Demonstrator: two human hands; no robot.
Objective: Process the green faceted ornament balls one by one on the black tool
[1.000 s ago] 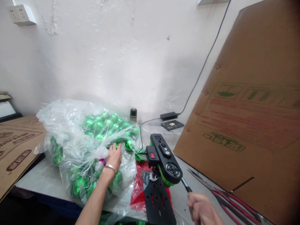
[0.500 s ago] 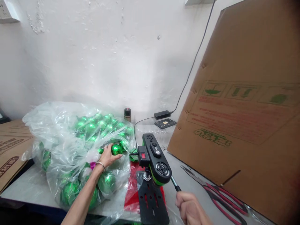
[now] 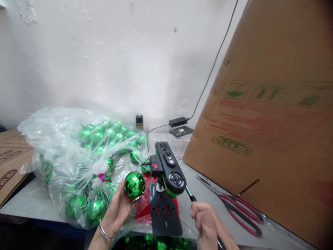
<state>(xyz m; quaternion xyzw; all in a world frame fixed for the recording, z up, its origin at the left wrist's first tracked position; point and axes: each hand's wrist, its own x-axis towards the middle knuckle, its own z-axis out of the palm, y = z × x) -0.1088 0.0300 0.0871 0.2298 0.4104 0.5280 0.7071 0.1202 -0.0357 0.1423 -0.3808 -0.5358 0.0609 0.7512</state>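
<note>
My left hand is closed around a shiny green faceted ball ornament, held left of the black device. A slim metal rod with a black handle is gripped in my right hand; its far end is hidden behind the device, so its kind does not show. The black and green device has round grilles and a red switch, and sits on a slotted black bracket. A clear plastic bag on the left holds several green balls.
Red-and-black-handled scissors lie on the right of the table, beside a large cardboard box. Behind are a dark bottle, a black adapter and a phone-like slab. More green balls show below the front edge.
My left hand has drawn the green ball out of the bag, towards me and slightly right. My right hand still grips the rod. The whole view has shifted slightly.
</note>
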